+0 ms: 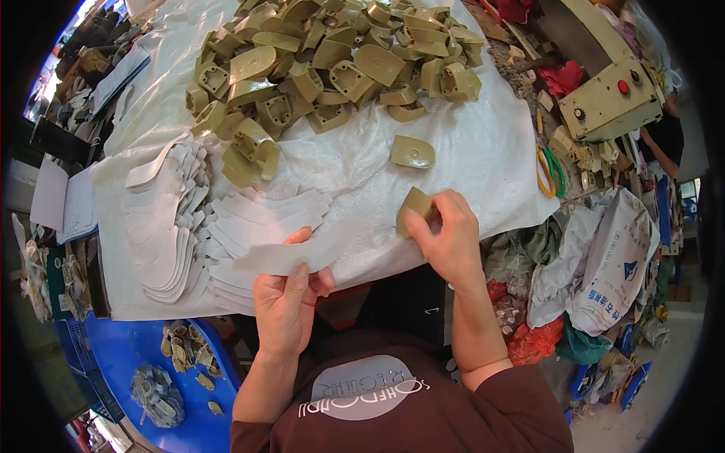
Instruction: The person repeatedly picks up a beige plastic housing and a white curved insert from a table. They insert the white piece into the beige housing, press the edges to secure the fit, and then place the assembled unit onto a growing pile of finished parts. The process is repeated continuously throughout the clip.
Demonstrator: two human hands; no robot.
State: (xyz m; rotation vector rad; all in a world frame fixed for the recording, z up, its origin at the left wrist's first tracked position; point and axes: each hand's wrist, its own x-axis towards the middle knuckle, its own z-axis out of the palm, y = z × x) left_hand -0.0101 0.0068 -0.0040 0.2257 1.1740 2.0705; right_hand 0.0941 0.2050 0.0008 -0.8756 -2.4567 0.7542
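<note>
My left hand point(293, 294) pinches a thin white curved piece, like a cut strip for a heel cover point(281, 257), between thumb and fingers. It is over the near edge of the table. In my right hand point(451, 238) is an olive-green shoe heel point(414, 209), held just above the white sheet. Another olive heel point(412, 152) lies alone beyond that hand. Near my left hand, white pieces point(260, 219) lie fanned out, with a taller stack point(168, 226) of them to the left. A large heap of olive heels point(340, 68) covers the far part of the table.
White plastic sheeting point(498, 158) covers the table. At the right stand a machine box with a red button point(612, 102), a yellow and green tape pair point(551, 172) and white sacks point(612, 264). A blue tub point(128, 347) holding bagged and loose pieces sits below left, under an open notebook point(68, 200).
</note>
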